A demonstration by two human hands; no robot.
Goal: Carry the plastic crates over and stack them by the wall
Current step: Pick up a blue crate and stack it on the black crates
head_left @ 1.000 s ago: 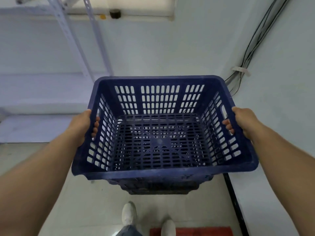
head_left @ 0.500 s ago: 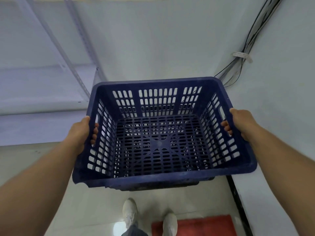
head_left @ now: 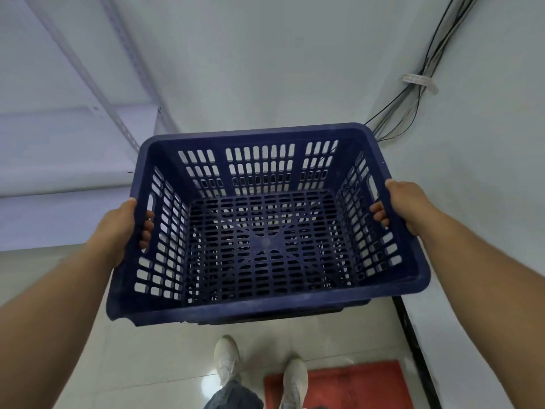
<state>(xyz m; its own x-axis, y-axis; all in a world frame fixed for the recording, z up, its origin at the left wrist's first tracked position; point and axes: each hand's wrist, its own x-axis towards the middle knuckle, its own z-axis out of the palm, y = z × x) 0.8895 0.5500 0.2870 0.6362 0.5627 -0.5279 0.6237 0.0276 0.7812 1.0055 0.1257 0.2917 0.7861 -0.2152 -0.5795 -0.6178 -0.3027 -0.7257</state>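
Observation:
I hold a dark blue slotted plastic crate [head_left: 265, 302] level in front of me, above the floor. It is empty. My left hand [head_left: 124, 228] grips its left wall, fingers hooked through the handle slot. At the opposite wall my right hand [head_left: 404, 205] grips the same way. A darker edge shows just under the crate's near rim; I cannot tell whether it is a second crate nested below. The white wall [head_left: 265, 69] stands straight ahead, close behind the crate.
A white metal shelf rack [head_left: 88, 137] runs along the left. A second white wall [head_left: 486, 172] closes the right side, with black cables [head_left: 424, 69] running down the corner. A red mat [head_left: 351, 385] lies on the pale tiled floor by my white shoes [head_left: 225, 358].
I have stepped forward toward the wall with the crate; the view tilts lower, more of the red mat shows, and the shelf has slid left. Both grips are unchanged.

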